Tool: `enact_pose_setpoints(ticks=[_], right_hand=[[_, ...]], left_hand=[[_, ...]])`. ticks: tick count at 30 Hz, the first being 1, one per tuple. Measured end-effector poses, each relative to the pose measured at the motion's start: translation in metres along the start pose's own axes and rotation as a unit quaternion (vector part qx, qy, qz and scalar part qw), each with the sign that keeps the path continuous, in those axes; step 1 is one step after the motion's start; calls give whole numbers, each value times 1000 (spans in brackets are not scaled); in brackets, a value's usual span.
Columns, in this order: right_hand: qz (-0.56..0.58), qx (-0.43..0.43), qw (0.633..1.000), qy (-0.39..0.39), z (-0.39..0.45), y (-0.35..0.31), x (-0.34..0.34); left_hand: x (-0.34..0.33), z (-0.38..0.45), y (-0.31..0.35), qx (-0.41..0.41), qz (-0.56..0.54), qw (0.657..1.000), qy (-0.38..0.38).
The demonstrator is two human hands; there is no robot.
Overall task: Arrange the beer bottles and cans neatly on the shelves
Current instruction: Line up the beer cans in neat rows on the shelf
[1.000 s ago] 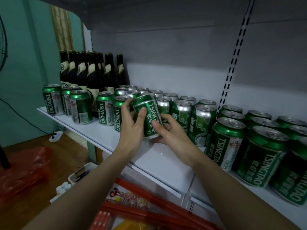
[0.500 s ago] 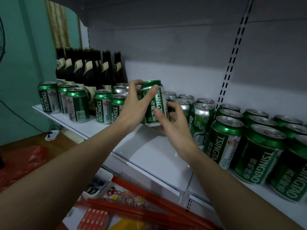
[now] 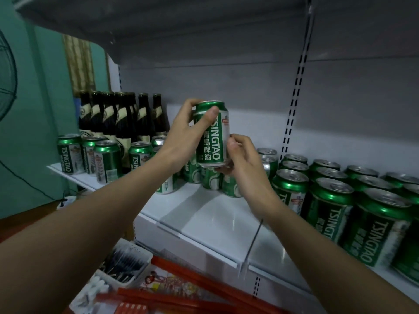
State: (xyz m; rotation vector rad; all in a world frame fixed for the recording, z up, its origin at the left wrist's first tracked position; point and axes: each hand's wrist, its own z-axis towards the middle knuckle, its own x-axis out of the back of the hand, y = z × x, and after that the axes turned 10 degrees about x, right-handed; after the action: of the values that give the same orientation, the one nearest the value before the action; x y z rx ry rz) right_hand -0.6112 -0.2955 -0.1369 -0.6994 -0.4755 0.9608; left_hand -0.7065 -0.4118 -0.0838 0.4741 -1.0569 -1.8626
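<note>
Above the white shelf (image 3: 210,214) we hold one green Tsingtao can (image 3: 212,134) upright in the air, its long axis close to vertical with the top tipped slightly left, raised clear of the cans standing below it. Our left hand (image 3: 186,134) wraps the upper half, thumb pressed across the front near the rim and fingers curled behind; our right hand (image 3: 243,164) cups the bottom edge, fingers curled under and around the base. We judge the next move to be lowering it straight down, so what matters is the bare patch of shelf in front of us, below and slightly nearer than the can. Directly under it stands a cluster of cans (image 3: 213,180), which blocks a plain drop. To the right a dense block of cans (image 3: 328,200) fills the shelf; to the left stand more cans (image 3: 106,159) in front of dark beer bottles (image 3: 120,116)
</note>
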Motion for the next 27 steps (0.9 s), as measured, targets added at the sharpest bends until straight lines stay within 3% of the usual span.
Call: enact_pose_setpoints(ticks=[6,17,27], right_hand=[[-63,40,997,-4,-1,-47,53],[-138,73,984,84,-19,-115,183],[-192,98,961,174,-66,-137,324]], left_hand=[[-47,8,43,-22,-55,997,-47],[-172,17,112,-42,-67,987,-142],[-303,3,143,-10,-89,962,-257]])
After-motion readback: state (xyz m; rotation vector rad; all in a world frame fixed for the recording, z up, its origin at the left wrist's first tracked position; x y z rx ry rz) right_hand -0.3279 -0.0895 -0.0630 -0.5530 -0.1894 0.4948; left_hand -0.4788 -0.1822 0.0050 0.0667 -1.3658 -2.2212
